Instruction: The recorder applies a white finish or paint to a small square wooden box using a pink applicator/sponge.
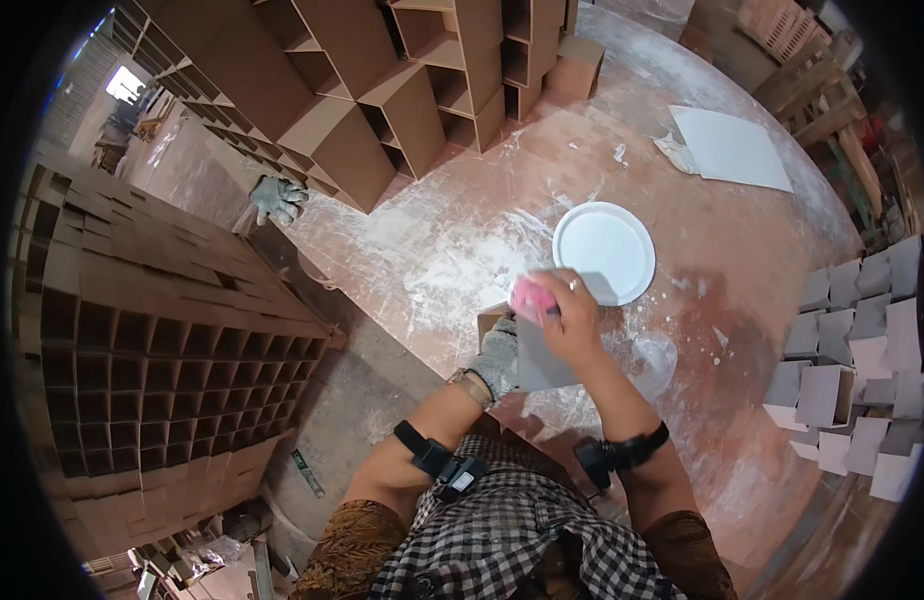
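Observation:
My left hand [497, 362], in a grey work glove, grips a small open cardboard box [542, 358] from its left side, close to my body. The box shows a grey face, and a bit of brown inner wall at its far left corner. My right hand [572, 318] is bare, with a ring on one finger. Its fingers are closed round a pink sponge [532, 298] at the far edge of the grey face; whether the sponge touches the face, I cannot tell. Just beyond my right hand, a round white tray [604, 253] lies on the table [702, 260].
Brown cardboard boxes [357, 150] are stacked at the far left. A loose grey glove [279, 200] lies by the table's left edge. Left of me stands a stack of gridded boxes [172, 390]. Grey boxes [852, 350] pile up at right. A white sheet [732, 148] lies far right.

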